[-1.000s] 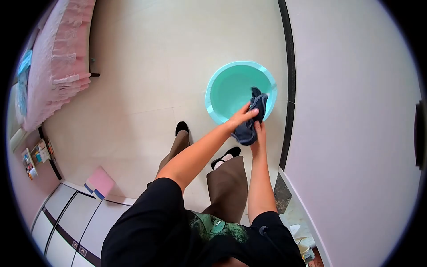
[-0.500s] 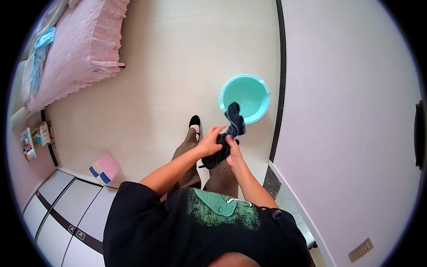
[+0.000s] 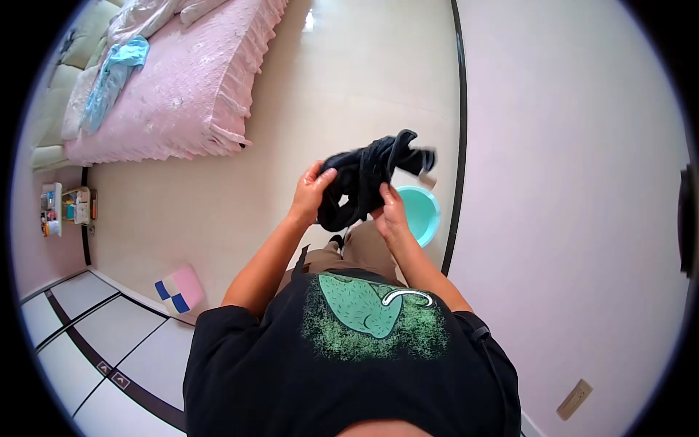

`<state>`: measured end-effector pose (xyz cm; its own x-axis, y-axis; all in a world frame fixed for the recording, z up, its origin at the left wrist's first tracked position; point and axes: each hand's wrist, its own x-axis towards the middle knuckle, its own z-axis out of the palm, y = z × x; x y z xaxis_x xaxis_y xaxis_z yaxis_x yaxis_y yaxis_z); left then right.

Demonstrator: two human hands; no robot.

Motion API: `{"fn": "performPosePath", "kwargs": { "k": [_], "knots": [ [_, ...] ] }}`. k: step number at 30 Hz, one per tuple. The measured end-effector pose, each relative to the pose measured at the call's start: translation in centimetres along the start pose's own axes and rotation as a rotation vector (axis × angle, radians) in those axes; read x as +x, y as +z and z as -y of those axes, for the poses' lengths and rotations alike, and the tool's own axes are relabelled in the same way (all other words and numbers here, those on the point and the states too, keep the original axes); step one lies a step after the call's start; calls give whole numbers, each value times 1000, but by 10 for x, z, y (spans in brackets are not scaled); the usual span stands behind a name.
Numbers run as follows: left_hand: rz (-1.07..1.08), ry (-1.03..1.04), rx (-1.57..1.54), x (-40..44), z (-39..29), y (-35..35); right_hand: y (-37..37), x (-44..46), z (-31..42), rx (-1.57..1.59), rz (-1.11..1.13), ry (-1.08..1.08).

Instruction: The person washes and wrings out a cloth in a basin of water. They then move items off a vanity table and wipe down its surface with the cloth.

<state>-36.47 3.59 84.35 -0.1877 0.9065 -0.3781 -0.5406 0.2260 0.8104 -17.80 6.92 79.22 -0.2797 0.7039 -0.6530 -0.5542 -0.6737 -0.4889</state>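
Observation:
A dark, bunched garment (image 3: 357,175) hangs in the air between my hands, partly opened out, with a gap in its lower left part. My left hand (image 3: 313,191) grips its left edge, thumb on top. Lower down on the right side, my right hand (image 3: 390,210) holds the cloth between thumb and fingers. The loose upper right end is blurred. Behind my right hand, a turquoise basin (image 3: 429,218) stands on the floor, its left part hidden by that hand and the cloth.
A bed with a pink cover (image 3: 182,87) and a light blue cloth (image 3: 113,76) is at upper left. Small shelves (image 3: 67,207) hang on the left wall. A pink, white and blue box (image 3: 182,289) stands near white cabinets (image 3: 80,328). A wall (image 3: 568,182) rises on the right.
The dark garment has been lifted up from low over the legs, away from the basin, and spread wider. My hands have moved farther apart. The view has shifted, showing more of the bed.

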Motion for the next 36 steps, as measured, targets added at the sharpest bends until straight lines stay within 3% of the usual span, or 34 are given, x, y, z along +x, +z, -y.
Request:
{"fn": "performPosePath", "kwargs": {
  "k": [4, 9, 14, 15, 18, 20, 22, 24, 25, 26, 28, 29, 30, 33, 35, 36],
  "knots": [
    [-59, 69, -341, 55, -31, -10, 30, 34, 55, 152, 84, -234],
    [-76, 89, -560, 148, -65, 13, 59, 96, 134, 291, 286, -268],
    [-100, 31, -288, 259, -105, 53, 97, 171, 240, 399, 310, -289],
    [-113, -23, -147, 283, -120, 64, 112, 176, 268, 432, 403, -316],
    [16, -60, -191, 325, -166, 111, 129, 205, 327, 515, 580, -289],
    [29, -205, 30, 354, -172, 120, 128, 263, 314, 624, 368, -142],
    [34, -399, 641, 391, -181, 130, 167, 284, 323, 569, 365, -126],
    [-17, 236, 1337, 417, -172, 141, 186, 310, 348, 580, 457, -10],
    [21, 339, 1287, 433, -173, 147, 194, 320, 363, 435, 371, -58],
    [113, 317, 1106, 456, -170, 153, 193, 342, 375, 426, 383, -59],
    [341, 254, 806, 496, -176, 182, 177, 400, 391, 87, 585, -188],
    [296, 105, 724, 519, -169, 190, 179, 422, 404, 27, 670, -250],
    [293, 88, 806, 545, -168, 201, 207, 414, 427, -77, 372, -218],
    [248, 150, 773, 631, -148, 217, 211, 465, 483, -285, 313, -357],
    [295, 166, 768, 694, -154, 231, 211, 513, 535, -321, 140, -357],
    [314, 49, 622, 717, -164, 241, 211, 528, 562, -315, 90, -337]
  ]
}}
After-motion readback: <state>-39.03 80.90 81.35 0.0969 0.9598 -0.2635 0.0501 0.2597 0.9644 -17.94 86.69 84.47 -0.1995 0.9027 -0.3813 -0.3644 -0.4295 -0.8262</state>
